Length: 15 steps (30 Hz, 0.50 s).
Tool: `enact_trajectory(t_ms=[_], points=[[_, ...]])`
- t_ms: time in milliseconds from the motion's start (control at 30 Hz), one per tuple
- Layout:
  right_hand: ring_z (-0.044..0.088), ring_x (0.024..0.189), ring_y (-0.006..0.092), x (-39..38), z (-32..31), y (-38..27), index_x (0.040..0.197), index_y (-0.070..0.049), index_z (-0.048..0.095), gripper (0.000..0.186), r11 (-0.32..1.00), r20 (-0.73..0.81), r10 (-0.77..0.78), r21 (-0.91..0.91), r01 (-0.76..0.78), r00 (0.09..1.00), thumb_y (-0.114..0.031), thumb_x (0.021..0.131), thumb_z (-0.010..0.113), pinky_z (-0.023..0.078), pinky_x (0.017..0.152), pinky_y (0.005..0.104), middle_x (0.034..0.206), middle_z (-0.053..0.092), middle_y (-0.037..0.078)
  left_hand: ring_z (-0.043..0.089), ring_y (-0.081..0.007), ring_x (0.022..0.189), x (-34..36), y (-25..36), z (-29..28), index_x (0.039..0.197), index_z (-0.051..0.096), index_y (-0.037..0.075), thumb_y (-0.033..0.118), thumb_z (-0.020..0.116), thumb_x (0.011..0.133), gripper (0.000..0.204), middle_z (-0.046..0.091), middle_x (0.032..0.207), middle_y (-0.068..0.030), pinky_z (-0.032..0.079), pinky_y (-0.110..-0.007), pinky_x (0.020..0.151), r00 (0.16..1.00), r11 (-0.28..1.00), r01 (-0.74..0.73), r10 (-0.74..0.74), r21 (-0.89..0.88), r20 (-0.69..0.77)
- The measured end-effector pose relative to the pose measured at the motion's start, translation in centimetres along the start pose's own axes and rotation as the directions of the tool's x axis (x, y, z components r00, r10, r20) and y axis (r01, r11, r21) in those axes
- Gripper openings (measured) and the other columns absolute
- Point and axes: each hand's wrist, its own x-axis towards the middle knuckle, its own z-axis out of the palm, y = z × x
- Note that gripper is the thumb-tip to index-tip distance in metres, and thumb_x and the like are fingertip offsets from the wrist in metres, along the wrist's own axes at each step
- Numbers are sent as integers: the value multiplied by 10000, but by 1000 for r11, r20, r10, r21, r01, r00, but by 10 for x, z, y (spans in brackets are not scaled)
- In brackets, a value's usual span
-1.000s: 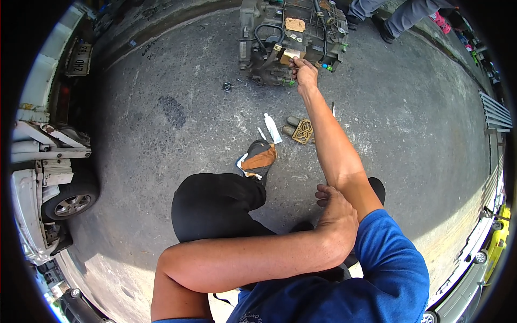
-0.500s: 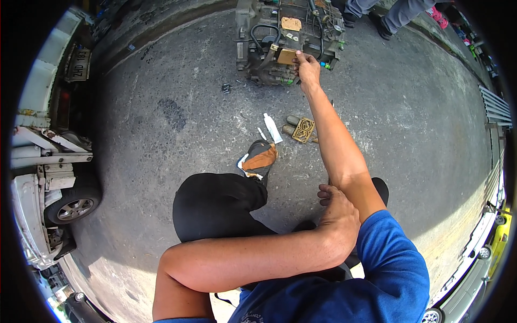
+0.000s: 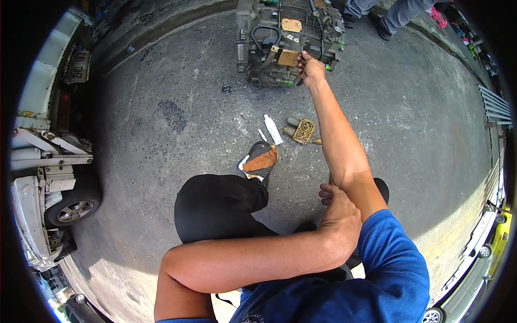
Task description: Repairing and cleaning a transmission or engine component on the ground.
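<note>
A grimy metal transmission unit (image 3: 261, 64) with black hoses lies on the pavement. My right hand (image 3: 312, 71) reaches to its near side, fingers closed on the edge of a brown cardboard piece (image 3: 286, 57). Another tan piece (image 3: 291, 25) lies higher on the unit. My left hand (image 3: 339, 210) is beside my right elbow, fingers loosely curved and apart, with nothing seen in them. Between me and the unit lie a brass-coloured valve block (image 3: 304, 132) with two cylinders, a white tube (image 3: 272, 130) and small dark parts (image 3: 226, 89). My shoe (image 3: 260, 159) is just below the tube.
A white vehicle with damaged bodywork and a wheel (image 3: 75, 210) stands at the left. Another person's legs (image 3: 396, 16) are at the upper right, near the kerb. Metal bars (image 3: 493, 107) and a yellow car (image 3: 500, 237) line the right rim.
My right hand has shifted a little right and upward at the unit, and more of the brown cardboard piece came into sight. My left hand has moved very slightly right along with my forearm.
</note>
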Motion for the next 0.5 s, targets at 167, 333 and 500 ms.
enact_trajectory(t_ms=[167,333,500], points=[[494,564,84,-2,1,9,850,-35,631,173,997,-76,-78,10,79,994,-178,943,652,390,463,229,728,611,14,613,-348,1143,-2,0,0,1166,685,6,194,640,860,361,679,1139,-194,421,-541,1017,1000,1000,19,-19,9,5],[500,558,90,-3,1,15,894,-29,619,107,994,-19,-106,38,107,994,-131,908,650,385,453,231,728,603,24,616,-341,1135,-3,0,2,1157,688,5,195,636,862,355,681,1128,-189,420,-540,1017,1000,1000,15,-14,6,-5],[508,554,90,-5,3,25,879,-48,605,78,991,-12,-70,112,71,997,-113,883,647,379,445,232,709,587,15,617,-339,1132,-2,-2,3,1151,691,7,192,634,860,349,682,1122,-191,421,-540,1015,1000,1000,-4,4,14,4]])
